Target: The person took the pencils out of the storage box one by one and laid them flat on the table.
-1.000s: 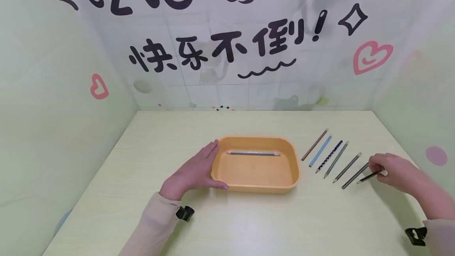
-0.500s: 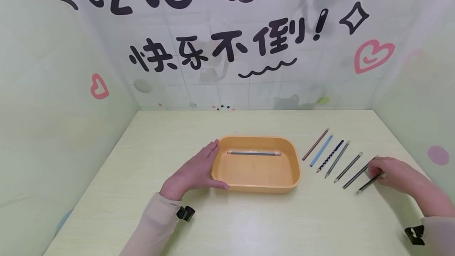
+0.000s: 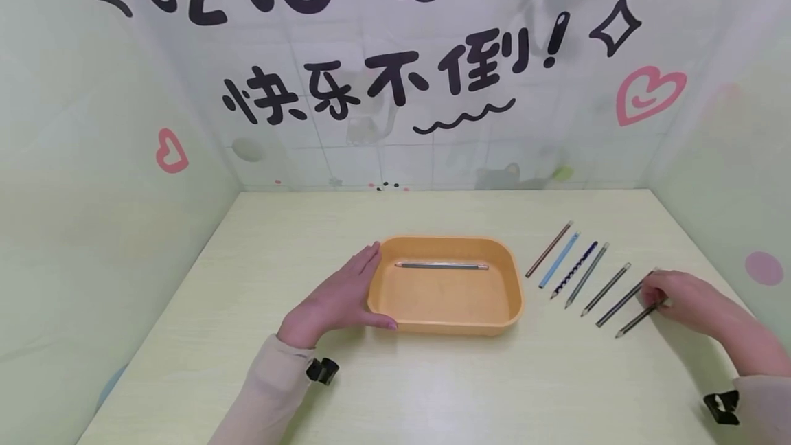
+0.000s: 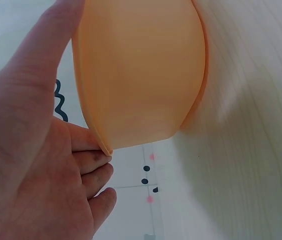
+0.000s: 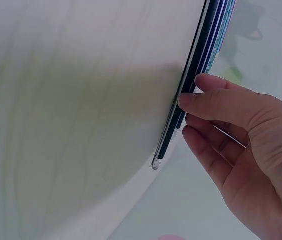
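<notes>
My left hand [image 3: 336,301] rests against the left end of an orange plastic tray [image 3: 454,328]. Its thumb lies along the near rim, and in the left wrist view the straight fingers [image 4: 95,162] touch the rim at a corner. Inside the tray a grey pencil [image 3: 441,266] lies crosswise. On the right, my right hand [image 3: 686,301] pinches a dark pencil [image 3: 633,323] near its upper part, low at the table. In the right wrist view the thumb is on this pencil [image 5: 164,147]; part of it is behind the fingers.
Left of the right hand lies a slanted row of pencils: a brown one [image 3: 548,250], a light blue one [image 3: 559,261], a spotted one [image 3: 575,270], a grey one [image 3: 587,276] and darker ones [image 3: 605,290]. Printed cloth walls [image 3: 383,163] border the table [image 3: 296,239].
The pencil in my right hand has swung down, its tip shifting left and toward me until it lies roughly parallel to the row. My left hand and the tray have stayed put.
</notes>
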Demonstrator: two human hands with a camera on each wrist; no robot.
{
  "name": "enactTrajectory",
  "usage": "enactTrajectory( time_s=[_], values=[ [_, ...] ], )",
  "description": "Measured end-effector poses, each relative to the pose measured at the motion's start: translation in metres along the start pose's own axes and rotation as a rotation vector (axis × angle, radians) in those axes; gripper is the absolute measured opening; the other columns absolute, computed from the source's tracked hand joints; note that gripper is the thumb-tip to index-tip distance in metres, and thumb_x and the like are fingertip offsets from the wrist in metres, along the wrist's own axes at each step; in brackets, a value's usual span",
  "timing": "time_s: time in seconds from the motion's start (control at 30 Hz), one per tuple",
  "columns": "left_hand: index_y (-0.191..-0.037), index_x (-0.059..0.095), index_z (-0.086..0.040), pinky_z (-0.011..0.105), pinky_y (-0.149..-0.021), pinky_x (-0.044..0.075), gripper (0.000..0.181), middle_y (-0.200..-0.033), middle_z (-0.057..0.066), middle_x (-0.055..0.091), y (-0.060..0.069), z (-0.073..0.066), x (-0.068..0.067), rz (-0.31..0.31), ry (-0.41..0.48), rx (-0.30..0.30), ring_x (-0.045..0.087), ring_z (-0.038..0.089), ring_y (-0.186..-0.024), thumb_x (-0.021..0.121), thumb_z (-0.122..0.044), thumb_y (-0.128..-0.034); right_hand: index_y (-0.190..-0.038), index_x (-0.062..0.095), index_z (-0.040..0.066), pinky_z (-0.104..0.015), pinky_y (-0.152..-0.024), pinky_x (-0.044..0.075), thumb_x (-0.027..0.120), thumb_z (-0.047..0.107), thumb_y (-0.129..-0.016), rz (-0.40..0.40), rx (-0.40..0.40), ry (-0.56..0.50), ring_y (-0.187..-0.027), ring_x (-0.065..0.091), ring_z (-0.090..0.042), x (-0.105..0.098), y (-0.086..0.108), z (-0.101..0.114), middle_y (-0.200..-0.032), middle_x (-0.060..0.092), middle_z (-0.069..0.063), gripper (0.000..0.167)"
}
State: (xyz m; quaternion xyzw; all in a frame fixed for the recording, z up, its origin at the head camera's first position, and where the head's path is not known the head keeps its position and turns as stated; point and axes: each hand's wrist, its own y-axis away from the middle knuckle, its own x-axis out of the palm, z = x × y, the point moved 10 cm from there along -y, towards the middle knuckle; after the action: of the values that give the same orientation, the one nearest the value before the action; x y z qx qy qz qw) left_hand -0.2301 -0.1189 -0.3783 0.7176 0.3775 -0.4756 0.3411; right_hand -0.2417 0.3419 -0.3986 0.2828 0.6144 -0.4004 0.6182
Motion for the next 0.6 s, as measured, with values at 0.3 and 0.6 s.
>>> enactTrajectory(
  time_s=[0.3, 0.6],
  values=[
    [-0.157, 0.013, 0.005, 0.045, -0.128, 0.019, 0.129, -0.168, 0.017, 0.005, 0.0, 0.0, 0.0, -0.003, 0.003, 0.004, 0.008, 0.033, -0.157, 0.077, -0.066, -0.0717, -0.075, 0.06, 0.017, -0.024, -0.057, 0.047, 0.08, -0.009, -0.063, -0.027, 0.034, -0.017, -0.066, 0.048, 0.0, -0.011, -0.002, 0.002, -0.074, 0.057, 0.011, 0.035],
    [-0.157, 0.013, 0.004, 0.044, -0.128, 0.019, 0.129, -0.169, 0.016, 0.005, 0.0, 0.002, 0.001, -0.011, -0.002, 0.004, 0.008, 0.032, -0.157, 0.077, -0.068, -0.0708, -0.08, 0.062, 0.012, -0.026, -0.06, 0.051, 0.08, -0.006, -0.068, 0.025, 0.071, -0.037, -0.07, 0.051, -0.001, -0.016, -0.012, 0.005, -0.077, 0.06, 0.009, 0.028]
  ],
)
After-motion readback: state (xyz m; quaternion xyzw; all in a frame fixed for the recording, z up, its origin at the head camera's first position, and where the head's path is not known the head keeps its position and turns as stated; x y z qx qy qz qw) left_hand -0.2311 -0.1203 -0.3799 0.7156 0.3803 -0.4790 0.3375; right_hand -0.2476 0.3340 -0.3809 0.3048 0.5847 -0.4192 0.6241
